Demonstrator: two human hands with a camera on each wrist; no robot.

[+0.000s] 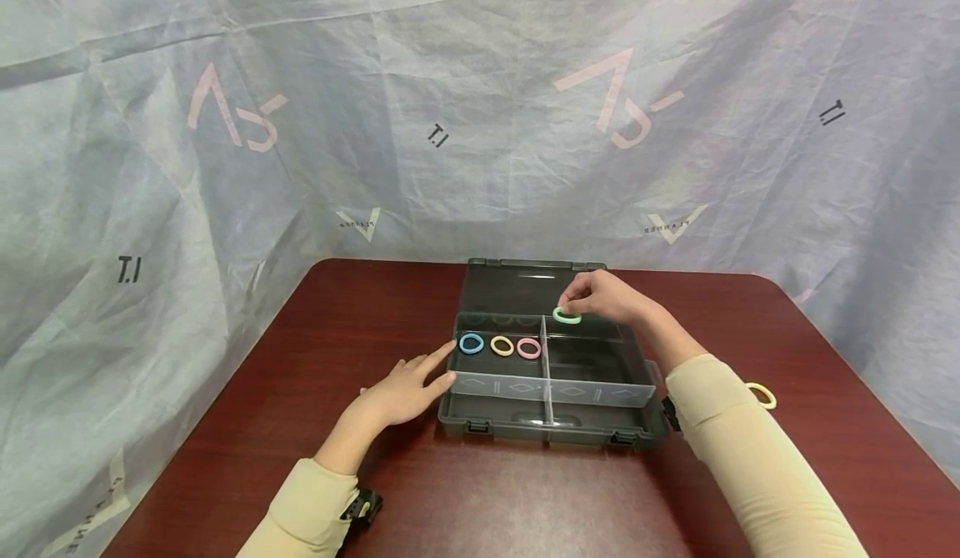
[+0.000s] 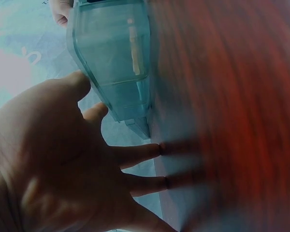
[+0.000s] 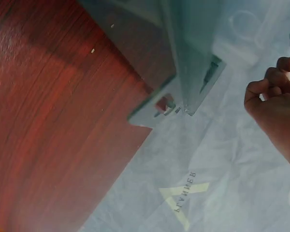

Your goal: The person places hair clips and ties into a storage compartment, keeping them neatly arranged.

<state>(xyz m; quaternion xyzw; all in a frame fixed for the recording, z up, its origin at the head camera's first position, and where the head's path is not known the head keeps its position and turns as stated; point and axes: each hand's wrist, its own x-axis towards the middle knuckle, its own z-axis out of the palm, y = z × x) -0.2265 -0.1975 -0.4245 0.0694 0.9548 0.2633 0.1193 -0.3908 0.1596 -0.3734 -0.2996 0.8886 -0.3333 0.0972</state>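
Nearest, the left hand [image 1: 401,391] lay spread, thumb and forefinger against the left wall of a smoky divided box [image 1: 525,435], its other fingertips visible at the counter [image 1: 360,308] only in the left wrist view; a loose yellow ring [image 1: 770,403] lay right of the box. Farther back, the right hand [image 1: 603,295] pinched a green ring [image 1: 567,321] over the right side, across the divider [image 1: 546,366] from a blue ring [image 1: 471,352], cream ring [image 1: 502,354] and pink ring [image 1: 528,358]. The counter stretched either side to rounded far corners, below a printed fabric backdrop [image 1: 495,183].

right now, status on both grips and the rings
Right grip pinching green ring over divided box. Left grip at box's left edge. Blue ring, yellow ring, pink ring in back left compartment. Lid open, nothing seen in the way.
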